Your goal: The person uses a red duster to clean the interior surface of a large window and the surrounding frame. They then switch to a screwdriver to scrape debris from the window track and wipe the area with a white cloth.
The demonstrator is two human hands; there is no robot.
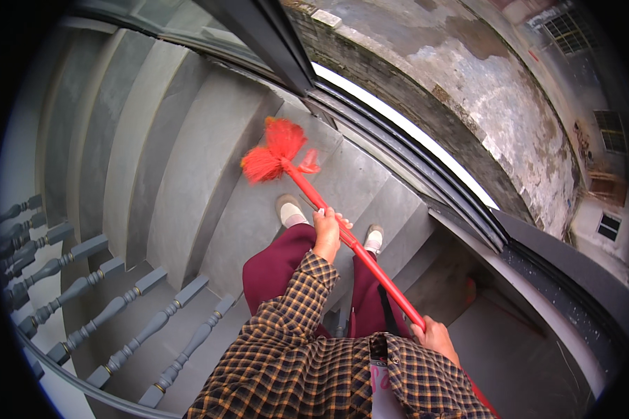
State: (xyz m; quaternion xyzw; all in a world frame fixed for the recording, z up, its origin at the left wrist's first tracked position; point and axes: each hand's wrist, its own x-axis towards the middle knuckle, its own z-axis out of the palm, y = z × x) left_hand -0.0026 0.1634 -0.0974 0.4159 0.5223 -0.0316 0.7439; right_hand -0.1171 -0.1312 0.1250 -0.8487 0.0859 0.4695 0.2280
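A red long-handled brush with a wide bristle head (275, 152) slants across the view, its head over a grey stair landing (241, 235). My left hand (329, 230) is closed round the upper part of the red pole (380, 275), above my knees. Lower down the same pole, my right hand (436, 338) grips it near my waist. A red strip of thin plastic (309, 161) hangs off the pole just below the bristles. Beyond my right hand the pole runs on under my plaid sleeve.
Grey steps (188, 141) curve up at the left, beside turned grey balusters (147, 335). More steps go down at the right. A dark window frame (278, 47) and sliding track (409, 152) border the landing, with a concrete yard (482, 89) outside, below.
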